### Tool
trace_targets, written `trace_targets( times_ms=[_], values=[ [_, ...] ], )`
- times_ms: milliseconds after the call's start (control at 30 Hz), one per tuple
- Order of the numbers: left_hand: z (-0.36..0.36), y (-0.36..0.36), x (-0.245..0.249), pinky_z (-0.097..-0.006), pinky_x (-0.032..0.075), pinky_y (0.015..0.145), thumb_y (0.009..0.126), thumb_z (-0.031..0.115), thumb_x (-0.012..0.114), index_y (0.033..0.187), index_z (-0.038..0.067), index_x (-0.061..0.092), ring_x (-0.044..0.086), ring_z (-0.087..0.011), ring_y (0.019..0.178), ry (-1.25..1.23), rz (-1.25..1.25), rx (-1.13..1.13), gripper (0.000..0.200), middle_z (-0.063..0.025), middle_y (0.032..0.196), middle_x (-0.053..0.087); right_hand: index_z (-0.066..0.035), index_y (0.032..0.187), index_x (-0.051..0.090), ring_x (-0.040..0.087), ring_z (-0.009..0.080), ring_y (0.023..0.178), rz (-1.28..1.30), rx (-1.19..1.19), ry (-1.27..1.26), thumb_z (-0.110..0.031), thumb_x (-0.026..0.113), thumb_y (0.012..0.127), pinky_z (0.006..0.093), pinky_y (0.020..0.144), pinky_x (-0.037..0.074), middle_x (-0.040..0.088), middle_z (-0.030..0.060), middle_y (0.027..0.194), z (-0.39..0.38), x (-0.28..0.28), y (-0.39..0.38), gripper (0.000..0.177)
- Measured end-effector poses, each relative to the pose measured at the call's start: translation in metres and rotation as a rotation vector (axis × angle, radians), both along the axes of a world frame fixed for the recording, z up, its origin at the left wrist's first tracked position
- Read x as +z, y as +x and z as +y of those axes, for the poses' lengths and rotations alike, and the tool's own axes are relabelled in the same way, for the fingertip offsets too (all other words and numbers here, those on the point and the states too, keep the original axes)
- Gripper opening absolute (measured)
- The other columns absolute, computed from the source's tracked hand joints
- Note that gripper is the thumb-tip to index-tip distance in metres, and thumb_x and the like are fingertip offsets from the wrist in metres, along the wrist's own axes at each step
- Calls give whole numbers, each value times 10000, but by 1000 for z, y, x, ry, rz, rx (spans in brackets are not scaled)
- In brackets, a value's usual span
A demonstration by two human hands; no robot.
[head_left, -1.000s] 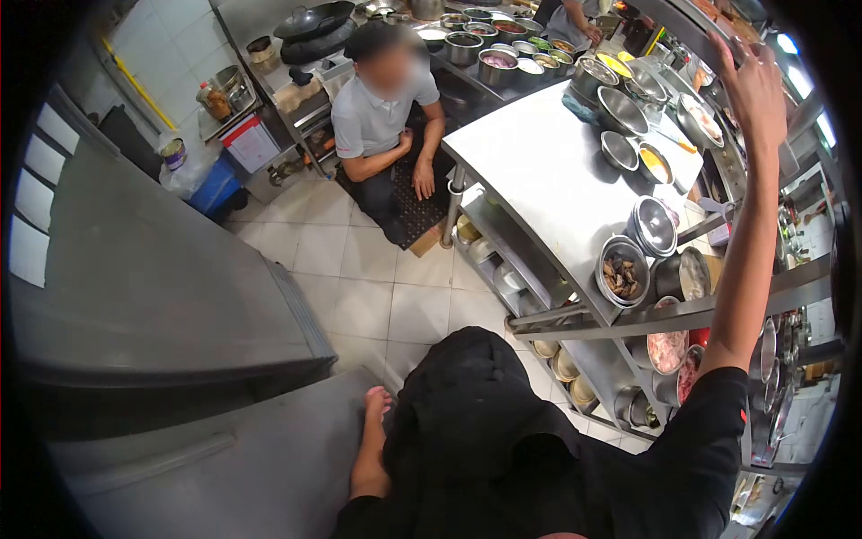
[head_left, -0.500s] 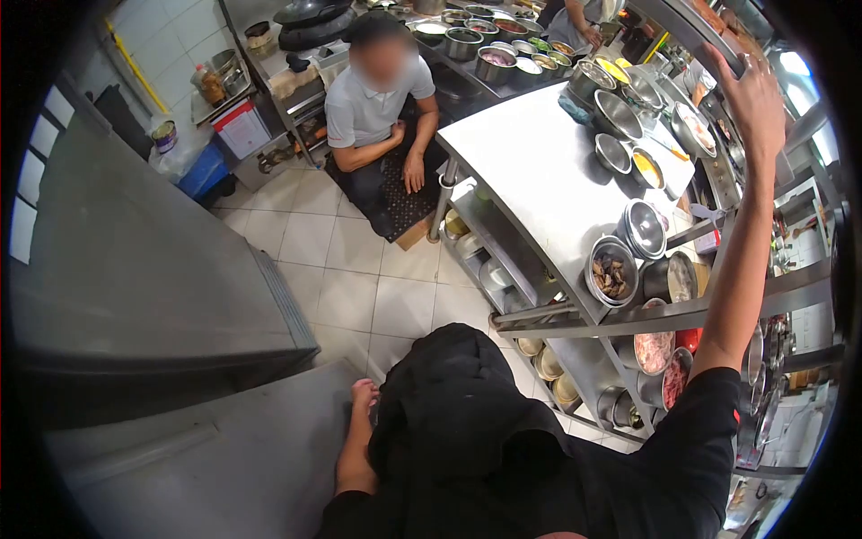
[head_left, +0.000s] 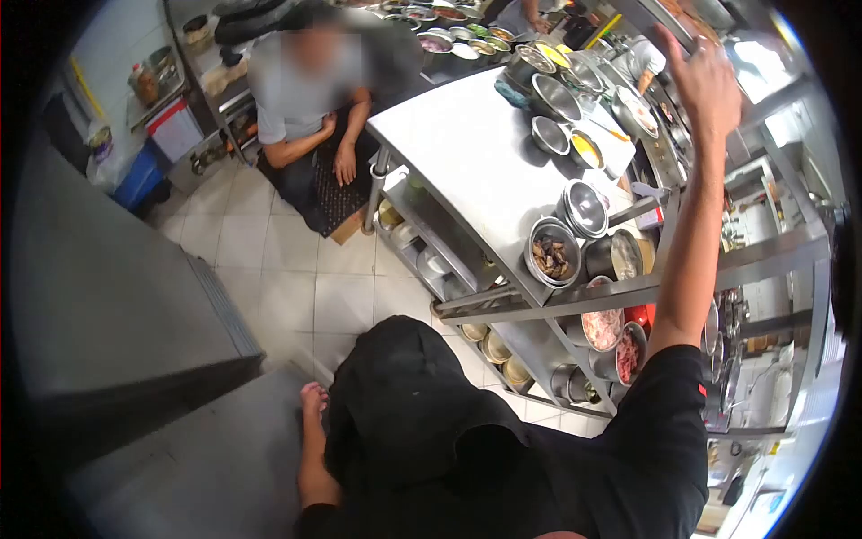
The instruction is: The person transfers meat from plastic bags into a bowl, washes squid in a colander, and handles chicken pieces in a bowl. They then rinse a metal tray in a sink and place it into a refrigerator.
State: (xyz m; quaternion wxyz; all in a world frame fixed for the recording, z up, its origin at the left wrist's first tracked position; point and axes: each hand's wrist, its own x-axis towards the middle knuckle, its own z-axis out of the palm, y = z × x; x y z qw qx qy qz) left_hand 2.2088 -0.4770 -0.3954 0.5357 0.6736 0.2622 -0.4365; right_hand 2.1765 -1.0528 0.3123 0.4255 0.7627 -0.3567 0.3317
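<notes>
My right hand [head_left: 706,88] is raised at the upper right, against the metal rail of an overhead shelf [head_left: 675,25]. Its thumb stands apart from the fingers, and no loose item shows in it. Low on the left, my left hand [head_left: 314,397] is beside the edge of a grey metal panel [head_left: 206,449], its fingers curled in. What lies inside those fingers, if anything, is hidden. Below my raised arm, a steel bowl of brown pieces [head_left: 552,256] sits at the corner of the white-topped worktable [head_left: 449,135], next to stacked steel bowls [head_left: 584,208].
A person in a light shirt [head_left: 301,99] sits low beside the worktable. Bowls of raw meat [head_left: 602,325] stand on the right, behind a metal bar [head_left: 664,292]. A tall grey cabinet [head_left: 126,278] borders the tiled floor [head_left: 292,283]. Other people work at the back.
The view has turned right, so the worktable, the seated person and both my hands appear further left. My right hand stays up at the rail, and my left hand stays curled.
</notes>
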Motion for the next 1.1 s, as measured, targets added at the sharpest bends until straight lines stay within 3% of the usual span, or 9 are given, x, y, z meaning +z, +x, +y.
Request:
trace_targets(
  times_ms=[400,467,533,567,633,700,767,833,1100],
  values=[
    [2,-13,-21,-252,339,356,748,51,511,963,73,565,508,-122,484,22,-39,37,222,-27,650,564,-66,1165,549,560,345,1029,-53,-196,153,-725,357,776,448,830,453,583,187,1110,6,-4,4,789],
    [21,-12,-49,-250,348,355,766,47,506,881,64,564,492,-123,455,-454,-105,149,130,-31,623,551,-62,1168,543,559,349,1030,-64,-276,208,-725,354,776,448,836,452,579,189,1116,13,3,8,794],
    [5,-8,-71,-243,352,355,802,65,478,873,60,543,484,-124,446,-327,5,324,97,-31,605,536,-50,1179,519,557,363,1020,-43,-36,36,-704,393,781,460,828,455,555,210,1134,10,3,9,776],
    [-10,1,4,-226,355,366,825,86,456,927,74,539,491,-126,463,-10,89,161,131,-39,628,537,-46,1175,514,565,370,999,18,93,-101,-694,408,783,467,812,460,554,215,1125,9,-1,1,765],
    [5,-4,-15,-236,371,388,814,92,470,988,100,534,518,-131,501,-104,21,152,186,-43,687,566,-45,1158,519,572,373,968,50,54,-168,-679,427,786,459,783,471,571,213,1077,6,0,0,740],
    [16,-7,-28,-250,387,407,802,99,491,1014,120,542,542,-132,544,-195,-21,183,220,-40,742,585,-40,1161,516,553,360,1000,59,-78,-4,-695,419,777,426,791,469,575,215,1049,14,-1,1,766],
    [10,-3,-16,-254,388,412,798,113,507,1017,119,549,554,-130,562,-60,-38,79,223,-27,741,589,-40,1190,497,554,363,1000,132,-261,158,-695,418,778,433,796,465,573,213,1066,5,5,3,778],
    [1,1,-9,-248,381,411,791,102,507,1018,111,554,561,-132,575,32,-17,14,232,-26,732,584,-42,1218,479,548,361,1014,53,-48,-71,-692,420,778,433,811,458,560,216,1103,10,-6,1,787],
    [1,-3,0,-258,360,388,770,66,501,1054,97,544,563,-134,563,22,-2,63,289,-39,734,596,-133,1230,468,543,350,1012,127,74,-33,-386,638,763,434,808,460,535,157,1155,-16,0,-12,557]
  ],
)
